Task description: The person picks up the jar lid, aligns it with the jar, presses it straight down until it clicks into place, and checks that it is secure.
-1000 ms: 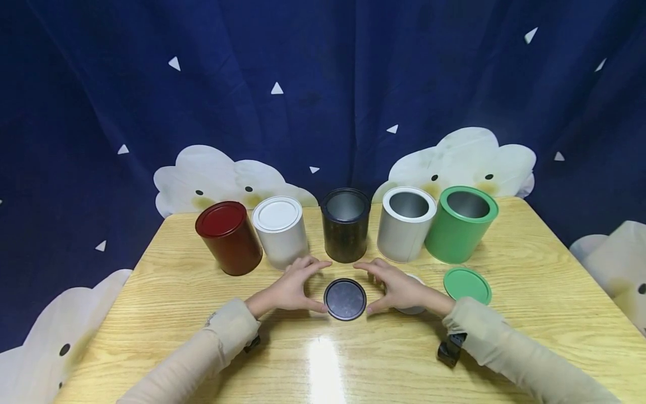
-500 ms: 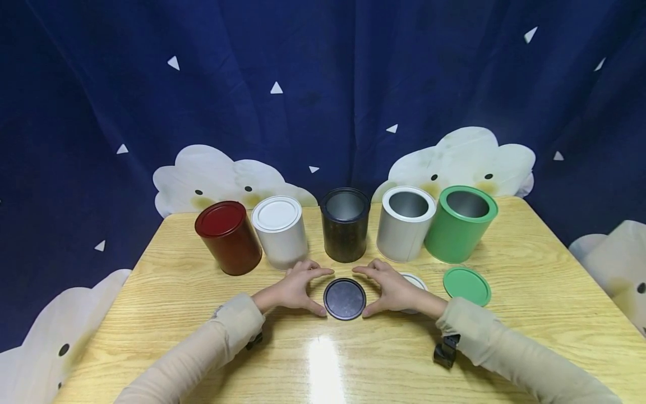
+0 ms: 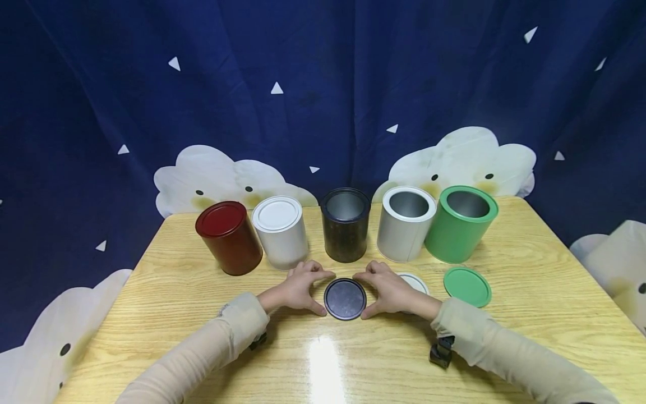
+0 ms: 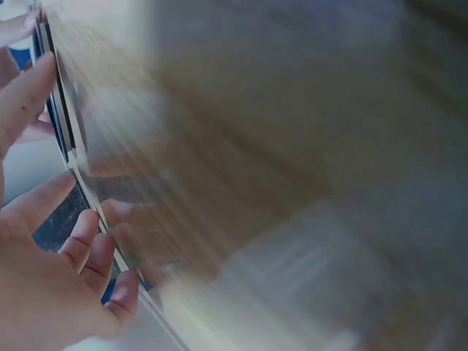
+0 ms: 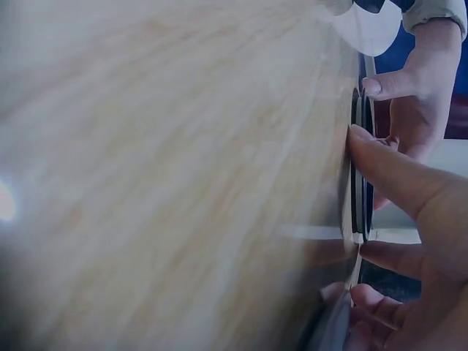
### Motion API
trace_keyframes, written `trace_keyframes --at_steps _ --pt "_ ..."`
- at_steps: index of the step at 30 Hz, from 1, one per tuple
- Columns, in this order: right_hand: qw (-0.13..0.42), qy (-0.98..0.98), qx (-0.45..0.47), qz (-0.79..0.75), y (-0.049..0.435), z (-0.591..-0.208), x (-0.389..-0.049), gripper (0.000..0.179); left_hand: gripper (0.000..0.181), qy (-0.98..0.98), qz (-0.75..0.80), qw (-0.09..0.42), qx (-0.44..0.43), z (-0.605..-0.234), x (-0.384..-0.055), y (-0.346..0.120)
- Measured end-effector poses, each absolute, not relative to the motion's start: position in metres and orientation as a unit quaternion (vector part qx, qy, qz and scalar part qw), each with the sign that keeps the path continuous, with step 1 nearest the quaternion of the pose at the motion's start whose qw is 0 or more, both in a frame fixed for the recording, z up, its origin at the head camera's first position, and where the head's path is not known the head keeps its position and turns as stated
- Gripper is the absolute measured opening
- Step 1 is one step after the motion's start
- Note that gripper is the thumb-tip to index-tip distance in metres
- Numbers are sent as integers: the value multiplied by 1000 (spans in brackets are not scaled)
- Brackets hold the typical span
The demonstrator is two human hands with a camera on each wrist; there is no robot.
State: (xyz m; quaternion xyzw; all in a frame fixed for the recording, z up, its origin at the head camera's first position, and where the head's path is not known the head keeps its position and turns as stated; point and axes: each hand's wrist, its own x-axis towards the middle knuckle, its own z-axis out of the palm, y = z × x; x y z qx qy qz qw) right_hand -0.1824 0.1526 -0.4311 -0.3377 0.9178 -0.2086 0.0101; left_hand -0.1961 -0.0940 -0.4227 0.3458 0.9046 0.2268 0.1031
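Note:
A round black lid (image 3: 345,299) lies flat on the wooden table, in front of an uncovered black can (image 3: 345,235). My left hand (image 3: 301,289) is at its left side, thumb and index finger spread in a wide C right by the rim. Mirroring it, my right hand (image 3: 388,290) stands at the right side, thumb tip at the lid's near right edge. Both wrist views show the lid edge-on, the left one as a thin dark disc (image 4: 64,110) beside the fingers. A white lid (image 3: 416,282) is partly hidden behind my right hand.
Left of the black can stand a dark red can (image 3: 234,247) and a white can (image 3: 285,241), both lidded. To its right are an uncovered white can (image 3: 404,235) and an uncovered green can (image 3: 456,238). A green lid (image 3: 467,287) lies at the right. A dark blue curtain (image 3: 323,84) hangs behind.
Both hands have closed in slightly on the black lid from either side, and their fingertips are nearer its rim. More of the white lid shows. Lids and cans have stayed in place.

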Motion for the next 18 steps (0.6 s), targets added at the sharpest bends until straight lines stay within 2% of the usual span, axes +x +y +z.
trace_keyframes --at_steps 18 --pt "-2 919 -348 -184 149 -429 -183 76 72 913 188 86 352 -426 -196 -88"
